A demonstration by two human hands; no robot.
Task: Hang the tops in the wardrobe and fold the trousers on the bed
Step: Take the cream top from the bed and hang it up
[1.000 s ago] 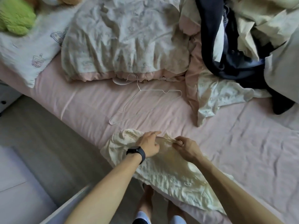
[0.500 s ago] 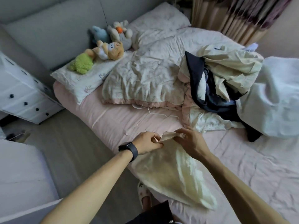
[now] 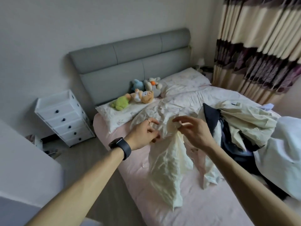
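Your right hand point(image 3: 193, 131) is pinching the crumpled pale-yellow cotton garment point(image 3: 167, 163) by its top, dangling it over the pink-sheeted bed point(image 3: 203, 207) near its left edge, while your left hand point(image 3: 143, 135) is hovering alongside, fingers loosely spread.

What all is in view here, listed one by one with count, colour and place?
Cream garment: one, pale yellow, held up over the bed's near edge.
Bed: one, pink sheet, centre.
Headboard: one, grey, against the wall.
Pillows: two, white patterned, at the head of the bed.
Duvet: one, white patterned, crumpled mid-bed.
Soft toys: a cluster, green, orange, blue, white, on the pillows.
Clothes pile: one, cream and navy, right side of the bed.
Drawers: one unit, white, left of the bed.
Curtain: one, cream and purple, upper right.
Watch: one, black, left wrist.
Left hand: open, beside the garment.
Right hand: pinching the garment's top.
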